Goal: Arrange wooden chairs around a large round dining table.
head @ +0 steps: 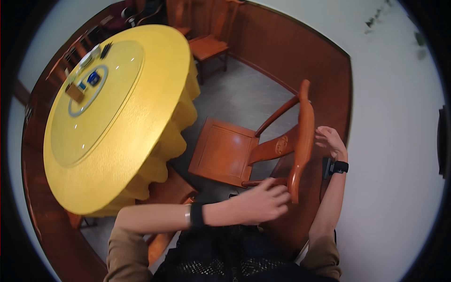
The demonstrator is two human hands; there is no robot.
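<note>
A reddish-brown wooden chair stands before me, its curved top rail towards the right. My left hand is near the lower end of that rail, fingers apart and somewhat blurred; whether it touches the wood I cannot tell. Beyond the rail, by the wall, my right hand is raised with loosely bent fingers and nothing in it. The chair's backrest slat has a carved round emblem. Black bands circle both wrists.
A round table with a yellow cloth stands at the left, bearing a glass turntable, dishes and a small brown box. Another wooden chair stands behind; a further chair is partly under the cloth. Wood panelling lines the wall.
</note>
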